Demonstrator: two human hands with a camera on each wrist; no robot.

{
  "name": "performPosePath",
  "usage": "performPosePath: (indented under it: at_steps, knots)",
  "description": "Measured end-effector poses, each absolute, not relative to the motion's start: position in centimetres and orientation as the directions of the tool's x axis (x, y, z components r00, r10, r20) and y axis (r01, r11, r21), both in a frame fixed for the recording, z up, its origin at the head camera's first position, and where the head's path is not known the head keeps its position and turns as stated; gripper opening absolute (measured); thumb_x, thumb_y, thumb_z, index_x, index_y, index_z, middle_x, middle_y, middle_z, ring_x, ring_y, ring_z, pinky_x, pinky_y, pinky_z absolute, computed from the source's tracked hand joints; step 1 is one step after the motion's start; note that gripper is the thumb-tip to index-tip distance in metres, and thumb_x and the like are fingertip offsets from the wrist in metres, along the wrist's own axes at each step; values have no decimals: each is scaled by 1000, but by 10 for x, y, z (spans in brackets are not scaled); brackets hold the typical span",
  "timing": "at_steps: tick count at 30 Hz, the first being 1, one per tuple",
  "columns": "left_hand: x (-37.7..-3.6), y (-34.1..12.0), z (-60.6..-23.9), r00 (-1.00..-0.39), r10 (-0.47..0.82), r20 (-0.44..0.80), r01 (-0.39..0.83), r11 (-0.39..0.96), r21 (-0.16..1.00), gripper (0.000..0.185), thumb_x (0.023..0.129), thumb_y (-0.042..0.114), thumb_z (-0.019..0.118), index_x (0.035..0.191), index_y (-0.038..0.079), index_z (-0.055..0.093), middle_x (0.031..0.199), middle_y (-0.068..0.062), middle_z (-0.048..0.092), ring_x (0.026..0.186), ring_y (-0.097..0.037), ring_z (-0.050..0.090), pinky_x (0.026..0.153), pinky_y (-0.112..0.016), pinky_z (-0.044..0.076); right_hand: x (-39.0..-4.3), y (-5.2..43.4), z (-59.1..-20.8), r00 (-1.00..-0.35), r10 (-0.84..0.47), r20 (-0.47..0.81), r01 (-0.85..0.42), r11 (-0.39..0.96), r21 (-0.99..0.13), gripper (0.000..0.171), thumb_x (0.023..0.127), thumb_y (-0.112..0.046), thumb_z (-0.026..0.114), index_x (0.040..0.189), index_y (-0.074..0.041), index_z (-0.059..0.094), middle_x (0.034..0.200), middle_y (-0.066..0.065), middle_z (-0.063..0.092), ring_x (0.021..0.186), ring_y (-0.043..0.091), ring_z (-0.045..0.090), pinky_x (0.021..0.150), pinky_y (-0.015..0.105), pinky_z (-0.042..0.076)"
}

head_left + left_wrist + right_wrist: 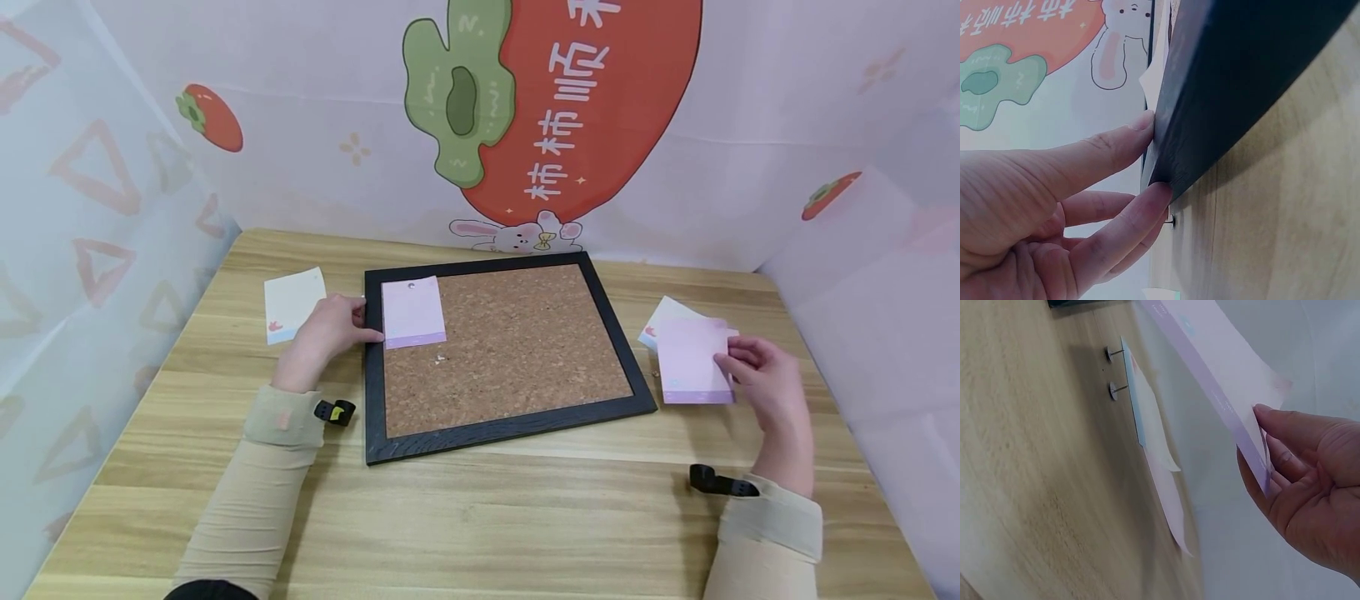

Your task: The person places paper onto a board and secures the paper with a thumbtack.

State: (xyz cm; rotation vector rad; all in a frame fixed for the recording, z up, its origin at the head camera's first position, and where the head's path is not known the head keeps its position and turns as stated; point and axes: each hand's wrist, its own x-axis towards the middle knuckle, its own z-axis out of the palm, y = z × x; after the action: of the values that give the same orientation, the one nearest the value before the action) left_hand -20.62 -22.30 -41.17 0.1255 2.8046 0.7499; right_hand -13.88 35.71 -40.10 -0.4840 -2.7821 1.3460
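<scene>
Pink note [692, 358]: pinched in right hand [772, 379], right of picture.
Lifting step: seemingly under way.
Left hand [322, 335]: grips corkboard [517, 358], picture centre, by its left edge.
Corkward move: probably calls for keeping the note flat.

A small tabletop booth, screened off with printed cloth or paper, is shown; whether it is set up in a home, an office or a lab cannot be told. A wood-grain table [525, 525] is enclosed at the back, left and right by pale sheets [315, 75]. At the back, a large orange-red fruit [637, 92], white Chinese characters [558, 125] and a cartoon rabbit [513, 239] are printed; at the left, pinkish and grey triangles [120, 198] are seen.
</scene>
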Motion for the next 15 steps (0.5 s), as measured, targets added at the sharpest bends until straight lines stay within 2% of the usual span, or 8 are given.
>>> performPosePath:
  at_steps: [5, 11, 15]
  knots:
    - [-205, -223, -411, -966, 145, -212, 18, 861, 508, 40, 86, 27, 79, 105, -4, 66, 109, -26, 70, 98, -36, 66, 87, -49, 52, -142, 351, -401, -965, 248, -82, 218, 591, -777, 29, 95, -21, 68, 119, -7, 59, 84, -31, 57, 80, -13, 55, 69, 7, 50]
    - [-206, -222, -411, -966, 139, -217, 9, 861, 508, 39, 86, 26, 79, 105, -4, 65, 110, -26, 69, 98, -35, 65, 87, -49, 52, -145, 343, -401, -969, 236, -76, 208, 607, -767, 40, 96, -22, 67, 127, 1, 56, 84, -30, 57, 81, -11, 55, 69, 7, 50]
    - [-206, -222, -412, -965, 142, -219, 12, 863, 506, 40, 87, 26, 78, 107, -5, 65, 111, -26, 68, 98, -35, 64, 89, -49, 52, -146, 338, -399, -970, 229, -86, 210, 602, -770, 43, 96, -23, 67, 129, 1, 55, 86, -28, 57, 83, -9, 55, 71, 7, 51]
